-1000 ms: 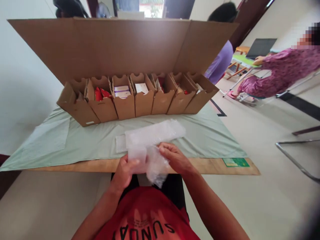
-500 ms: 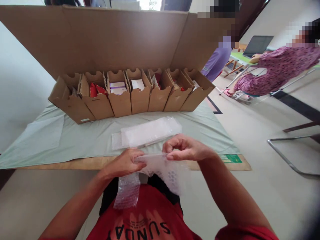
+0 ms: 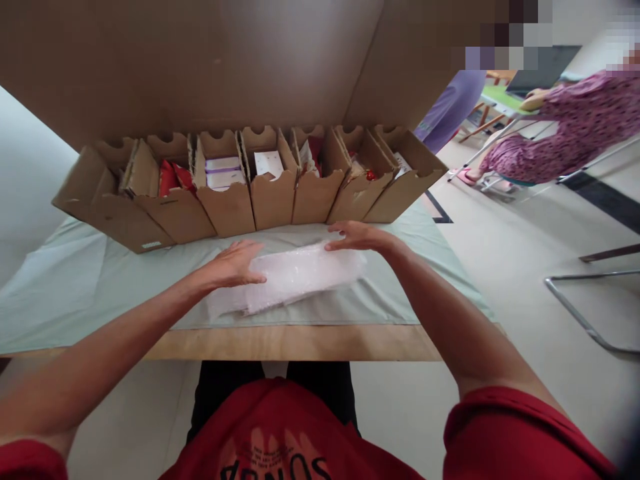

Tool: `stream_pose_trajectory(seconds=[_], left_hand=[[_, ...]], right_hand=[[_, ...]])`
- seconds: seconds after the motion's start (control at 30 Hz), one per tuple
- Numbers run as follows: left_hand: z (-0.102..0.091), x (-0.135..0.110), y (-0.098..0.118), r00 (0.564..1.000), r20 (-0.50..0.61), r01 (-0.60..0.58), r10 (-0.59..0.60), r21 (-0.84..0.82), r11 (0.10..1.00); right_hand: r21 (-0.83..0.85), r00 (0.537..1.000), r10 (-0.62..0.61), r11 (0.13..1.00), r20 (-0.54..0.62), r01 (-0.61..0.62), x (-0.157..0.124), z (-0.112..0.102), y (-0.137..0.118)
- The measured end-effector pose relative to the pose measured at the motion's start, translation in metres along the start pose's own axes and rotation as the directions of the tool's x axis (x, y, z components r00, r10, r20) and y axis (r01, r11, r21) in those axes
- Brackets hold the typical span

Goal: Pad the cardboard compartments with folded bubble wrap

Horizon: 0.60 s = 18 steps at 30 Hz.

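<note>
A stack of bubble wrap sheets (image 3: 300, 273) lies on the green cloth (image 3: 170, 287) near the table's front edge. My left hand (image 3: 239, 263) is over the left end of the stack, thumb and fingers spread. Over the right end is my right hand (image 3: 357, 237), its fingers apart as well. Both hands are at or just above the plastic; whether they press on it I cannot tell. No object shows between the fingers of either hand.
Behind the stack stands a row of cardboard bins (image 3: 273, 200) holding small boxes and red packets. A tall cardboard panel (image 3: 225, 67) rises behind them. At right are a person in purple (image 3: 450, 110) and a seated person in patterned clothes (image 3: 565, 133).
The bubble wrap held between my hands over my lap has been laid down on the stack. Both hands have moved forward over the table and opened.
</note>
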<state>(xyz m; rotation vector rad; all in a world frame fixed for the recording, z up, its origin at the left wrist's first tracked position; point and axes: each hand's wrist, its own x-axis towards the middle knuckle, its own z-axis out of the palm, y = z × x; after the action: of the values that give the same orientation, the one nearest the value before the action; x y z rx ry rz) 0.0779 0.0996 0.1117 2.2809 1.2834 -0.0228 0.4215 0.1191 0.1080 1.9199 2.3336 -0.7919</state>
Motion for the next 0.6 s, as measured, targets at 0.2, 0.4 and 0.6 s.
stream_pose_trajectory(seconds=[0.2,0.4,0.6], left_hand=[[0.02,0.021,0.005,0.972,0.216,0.077,-0.096,0.093,0.993],[0.019,0.029,0.015,0.96,0.266,0.083,-0.092,0.044,0.996],[0.026,0.01,0.024,0.992,0.116,0.041,-0.04,-0.005,0.999]], right_hand=[[-0.12,0.997,0.003,0.993,0.072,0.006,-0.006,0.041,0.009],[-0.038,0.99,-0.063,0.997,0.128,0.069,-0.004,0.045,0.0],[0.076,0.977,-0.141,0.989,0.158,0.13,-0.014,0.031,-0.007]])
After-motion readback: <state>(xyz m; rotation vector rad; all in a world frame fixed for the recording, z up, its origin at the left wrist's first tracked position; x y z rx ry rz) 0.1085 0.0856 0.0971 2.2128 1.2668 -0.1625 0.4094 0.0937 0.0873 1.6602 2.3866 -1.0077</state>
